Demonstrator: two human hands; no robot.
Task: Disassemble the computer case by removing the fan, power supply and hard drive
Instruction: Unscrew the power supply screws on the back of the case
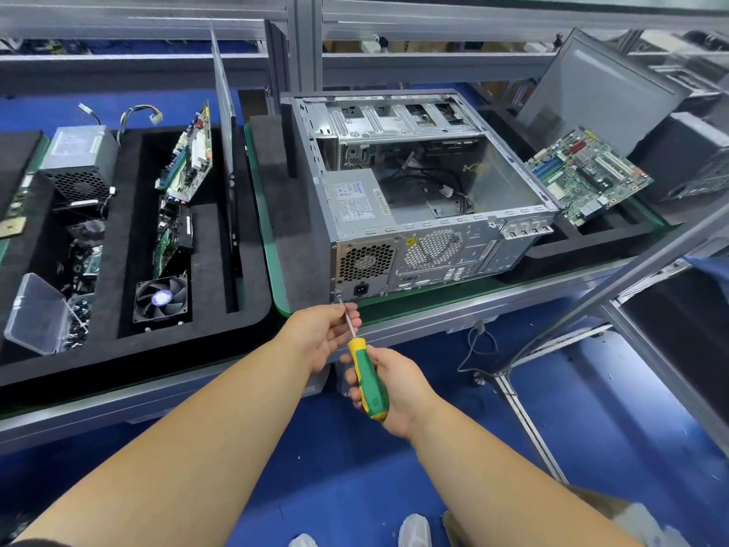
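An open grey computer case [465, 246] lies on its side on the bench, rear panel toward me. Its power supply [357, 201] sits inside at the near left corner, and loose cables lie on the case floor. My right hand [390, 388] grips the green and yellow handle of a screwdriver [369, 379]. Its tip touches a screw at the lower left corner of the rear panel. My left hand [327, 329] pinches the metal shaft close to the tip.
A motherboard [584, 173] leans in black foam right of the case. The left foam tray [118, 309] holds another power supply [79, 159], circuit boards, a loose fan [161, 298] and a clear screw box [37, 313]. Metal frame bars cross at right.
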